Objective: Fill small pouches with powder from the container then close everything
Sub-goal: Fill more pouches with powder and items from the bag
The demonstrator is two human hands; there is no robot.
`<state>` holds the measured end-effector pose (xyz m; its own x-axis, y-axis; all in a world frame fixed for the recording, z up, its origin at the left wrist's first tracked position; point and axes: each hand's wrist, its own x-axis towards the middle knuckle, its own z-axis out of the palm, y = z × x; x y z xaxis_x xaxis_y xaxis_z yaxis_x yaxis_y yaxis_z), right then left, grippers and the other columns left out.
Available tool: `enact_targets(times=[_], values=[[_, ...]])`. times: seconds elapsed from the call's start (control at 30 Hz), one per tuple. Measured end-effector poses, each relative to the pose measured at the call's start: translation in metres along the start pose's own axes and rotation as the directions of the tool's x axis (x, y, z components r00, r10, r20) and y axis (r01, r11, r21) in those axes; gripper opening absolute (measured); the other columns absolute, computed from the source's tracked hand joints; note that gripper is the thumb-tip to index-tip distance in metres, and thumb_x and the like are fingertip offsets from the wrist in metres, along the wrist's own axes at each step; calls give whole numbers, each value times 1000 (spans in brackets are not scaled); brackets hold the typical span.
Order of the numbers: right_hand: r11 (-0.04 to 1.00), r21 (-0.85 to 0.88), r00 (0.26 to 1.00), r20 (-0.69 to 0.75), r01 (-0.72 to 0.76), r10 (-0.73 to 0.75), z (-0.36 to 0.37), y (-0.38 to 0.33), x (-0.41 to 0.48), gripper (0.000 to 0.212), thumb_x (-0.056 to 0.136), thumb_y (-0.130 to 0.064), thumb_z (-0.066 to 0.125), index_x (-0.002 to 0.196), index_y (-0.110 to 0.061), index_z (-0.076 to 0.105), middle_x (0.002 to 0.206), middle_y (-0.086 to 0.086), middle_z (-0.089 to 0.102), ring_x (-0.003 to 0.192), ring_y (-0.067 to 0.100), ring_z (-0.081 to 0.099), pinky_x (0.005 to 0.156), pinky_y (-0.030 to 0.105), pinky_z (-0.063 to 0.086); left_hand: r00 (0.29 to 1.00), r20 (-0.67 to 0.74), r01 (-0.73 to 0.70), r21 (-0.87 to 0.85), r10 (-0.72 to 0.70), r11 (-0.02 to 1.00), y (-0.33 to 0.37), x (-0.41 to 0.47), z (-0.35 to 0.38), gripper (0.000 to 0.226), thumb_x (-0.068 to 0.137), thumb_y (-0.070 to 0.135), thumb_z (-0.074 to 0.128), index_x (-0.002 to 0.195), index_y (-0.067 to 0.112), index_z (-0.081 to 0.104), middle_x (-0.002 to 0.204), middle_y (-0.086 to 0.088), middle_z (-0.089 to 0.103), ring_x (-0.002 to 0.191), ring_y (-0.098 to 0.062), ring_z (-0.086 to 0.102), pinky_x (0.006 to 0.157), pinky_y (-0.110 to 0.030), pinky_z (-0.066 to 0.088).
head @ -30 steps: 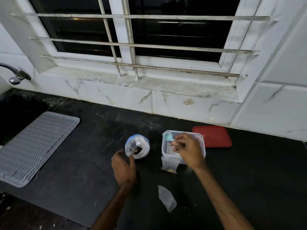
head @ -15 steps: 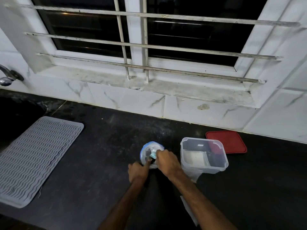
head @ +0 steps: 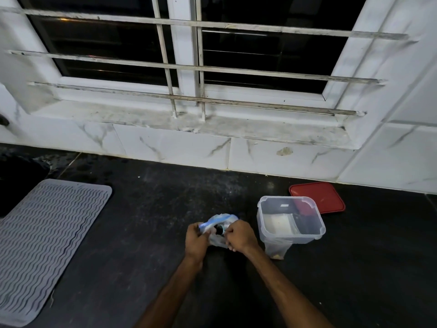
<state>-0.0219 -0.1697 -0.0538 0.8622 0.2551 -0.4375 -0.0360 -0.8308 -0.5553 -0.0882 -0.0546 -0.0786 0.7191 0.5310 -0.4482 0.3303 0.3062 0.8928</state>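
Observation:
On the black counter a clear zip pouch (head: 220, 221) with a blue strip along its mouth sits between my hands. My left hand (head: 196, 240) pinches its left edge and my right hand (head: 238, 236) pinches its right edge. A dark round thing shows inside the pouch mouth. To the right stands the clear plastic container (head: 290, 223), lid off, with pale powder at its bottom. Its red lid (head: 319, 196) lies flat behind it. A small filled pouch (head: 277, 250) leans against the container's front.
A grey ribbed drying mat (head: 47, 235) covers the counter at the left, beside the dark sink (head: 16, 181). A white marbled wall and a barred window ledge (head: 189, 124) run along the back of the counter.
My right hand left the container with the teal scoop and came to the blue-strip pouch. Both hands now hold the pouch mouth, which looks flatter. The camera has shifted left.

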Motion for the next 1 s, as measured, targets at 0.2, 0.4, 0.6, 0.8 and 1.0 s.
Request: enact_targets(times=[0.2,0.4,0.6,0.8,1.0], values=[[985,164,999,11,-44,43,-2,4,-5,27,88,-14,53,69,-5,71,56,7,66,40,12,56,45,24,50,997,11,-81,285,81,955,0,13,-3,17,91,17,66,101,13,52,95,-11,65,73,-18,61,48,-25,48],[943,316,993,77,-107,87,-8,5,-7,21,86,-14,56,82,-5,75,60,5,66,40,12,52,47,27,47,994,19,-105,335,105,936,1,17,-7,17,90,19,67,99,14,54,94,-8,67,74,-18,63,51,-27,50],[925,364,985,166,-111,53,-24,5,-16,17,90,-12,59,84,-8,73,62,5,65,43,9,51,43,20,43,991,0,-126,252,130,960,0,10,-12,21,88,16,69,104,17,55,108,-12,69,93,-22,67,79,-37,55],[909,412,973,229,-65,-34,-60,17,-35,14,91,-12,60,85,-6,71,65,5,64,44,8,49,41,19,38,821,-180,-427,435,542,793,17,-32,-15,36,90,22,65,123,16,52,120,3,53,109,-9,52,95,-28,44],[892,450,986,165,-42,-37,-110,47,-53,15,93,-10,58,90,-4,71,68,6,65,49,10,49,44,19,38,585,560,-808,467,587,360,-5,-89,12,34,92,43,60,120,25,53,122,10,52,116,-4,50,95,-30,46]])
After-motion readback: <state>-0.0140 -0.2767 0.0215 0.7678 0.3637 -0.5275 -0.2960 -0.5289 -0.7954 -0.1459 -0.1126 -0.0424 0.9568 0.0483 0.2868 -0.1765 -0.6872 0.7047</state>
